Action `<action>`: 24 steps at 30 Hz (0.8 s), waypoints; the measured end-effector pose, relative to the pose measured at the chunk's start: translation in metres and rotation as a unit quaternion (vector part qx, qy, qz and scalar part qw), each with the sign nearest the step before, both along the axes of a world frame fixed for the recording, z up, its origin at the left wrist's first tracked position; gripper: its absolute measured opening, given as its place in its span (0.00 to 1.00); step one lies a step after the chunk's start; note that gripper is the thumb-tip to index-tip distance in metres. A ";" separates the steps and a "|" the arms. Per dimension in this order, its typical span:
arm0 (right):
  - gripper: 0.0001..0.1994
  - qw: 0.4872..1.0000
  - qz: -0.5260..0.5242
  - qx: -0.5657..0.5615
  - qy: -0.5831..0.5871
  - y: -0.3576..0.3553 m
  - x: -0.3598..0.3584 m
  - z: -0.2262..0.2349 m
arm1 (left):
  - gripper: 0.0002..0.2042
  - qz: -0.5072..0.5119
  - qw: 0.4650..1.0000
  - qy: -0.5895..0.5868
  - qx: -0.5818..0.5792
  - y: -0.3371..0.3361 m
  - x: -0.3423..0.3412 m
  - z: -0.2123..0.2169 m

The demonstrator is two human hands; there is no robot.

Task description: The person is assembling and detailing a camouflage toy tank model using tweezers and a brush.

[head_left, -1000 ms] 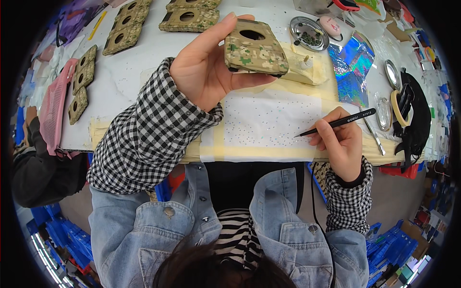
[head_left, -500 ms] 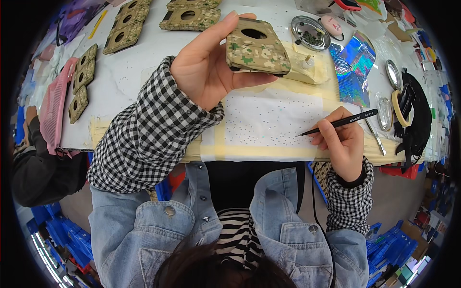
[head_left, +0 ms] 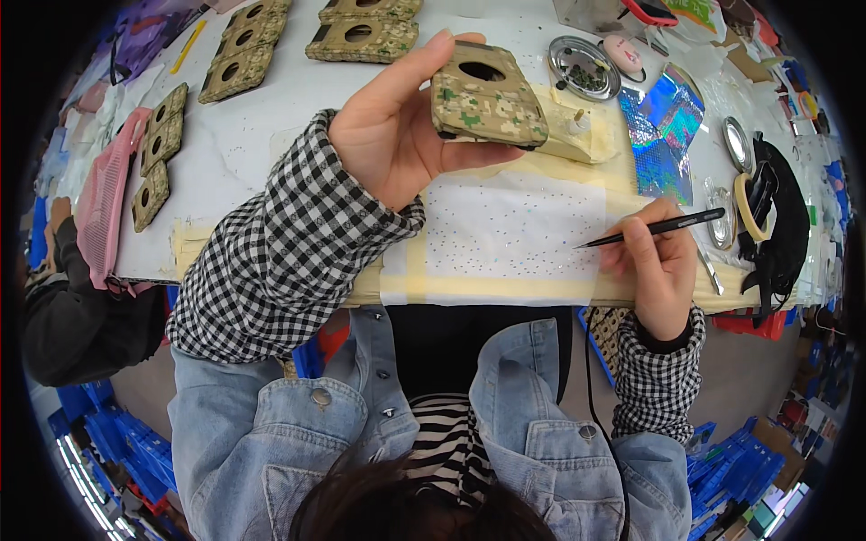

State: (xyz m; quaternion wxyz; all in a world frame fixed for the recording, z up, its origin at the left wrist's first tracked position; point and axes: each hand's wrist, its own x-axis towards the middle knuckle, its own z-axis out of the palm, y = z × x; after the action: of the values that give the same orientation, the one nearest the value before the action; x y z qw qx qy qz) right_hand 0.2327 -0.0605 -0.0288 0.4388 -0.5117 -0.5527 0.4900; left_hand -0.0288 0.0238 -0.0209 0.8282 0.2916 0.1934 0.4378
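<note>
My left hand point(head_left: 388, 126) grips a camouflage-patterned phone case point(head_left: 487, 104) with a round hole, tilted above the table; thumb and fingers hold its left end and underside. Black pointed tweezers point(head_left: 651, 227) are pinched in my right hand point(head_left: 663, 266), tips facing left. Their tips hover over the right part of a white sheet point(head_left: 487, 287) taped down at the table's near edge. Tiny dark and shiny specks are scattered over the sheet. Whether the tips hold a speck is too small to tell.
More camouflage cases point(head_left: 239, 65) lie at the far left and back. A metal dish point(head_left: 585, 68) of small dark pieces, a holographic pouch point(head_left: 663, 135), a metal tool point(head_left: 708, 270) and a black strap bundle point(head_left: 780, 216) are on the right. A co-worker's dark sleeve point(head_left: 90, 316) shows at left beside pink mesh point(head_left: 108, 198).
My right hand and the tweezers have moved a little to the right and up, toward the sheet's right edge. My left hand still holds the phone case, with only a slight shift.
</note>
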 end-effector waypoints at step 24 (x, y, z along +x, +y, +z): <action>0.05 0.957 0.081 0.276 0.025 0.054 -0.076 0.059 | 0.21 0.027 0.996 0.058 -0.056 -0.011 0.005 0.016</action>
State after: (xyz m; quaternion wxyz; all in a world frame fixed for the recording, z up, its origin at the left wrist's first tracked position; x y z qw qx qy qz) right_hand 0.1563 -0.0065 0.0297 0.5357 -0.3118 -0.6948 0.3648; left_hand -0.0238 0.0124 -0.0046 0.8186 0.2646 0.2734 0.4303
